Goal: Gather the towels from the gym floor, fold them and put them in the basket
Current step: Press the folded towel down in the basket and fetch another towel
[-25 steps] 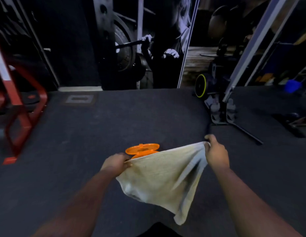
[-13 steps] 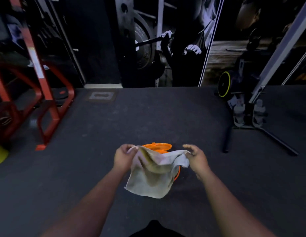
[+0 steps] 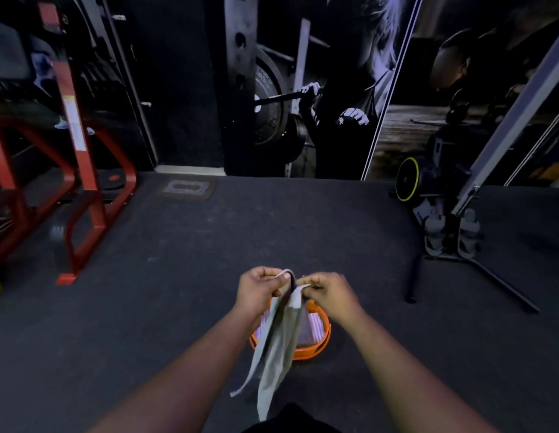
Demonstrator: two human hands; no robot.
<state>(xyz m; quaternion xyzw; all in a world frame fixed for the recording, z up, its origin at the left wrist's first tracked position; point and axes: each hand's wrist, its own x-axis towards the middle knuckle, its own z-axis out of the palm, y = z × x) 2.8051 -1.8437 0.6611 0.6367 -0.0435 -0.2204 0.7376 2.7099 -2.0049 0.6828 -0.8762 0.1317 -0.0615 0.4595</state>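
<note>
A pale grey towel [image 3: 276, 348] hangs doubled over in front of me, its lower end near the bottom of the view. My left hand [image 3: 256, 290] pinches one top corner and my right hand [image 3: 329, 295] pinches the other; the two hands almost meet. Directly beneath the towel an orange basket [image 3: 315, 350] stands on the dark gym floor [image 3: 184, 276], with something pale and striped inside it. The towel and my hands hide the basket's left and far side.
A red steel rack [image 3: 81, 189] stands at the left. At the right are a grey stand with black legs [image 3: 478, 264] and a yellow-rimmed wheel [image 3: 407, 179]. A wall mural [image 3: 303, 89] closes the back. A floor plate [image 3: 187, 187] lies near the wall.
My hands have come together, bringing the towel's two top corners side by side, so the spread cloth now hangs as a narrow doubled strip. More of the basket shows below.
</note>
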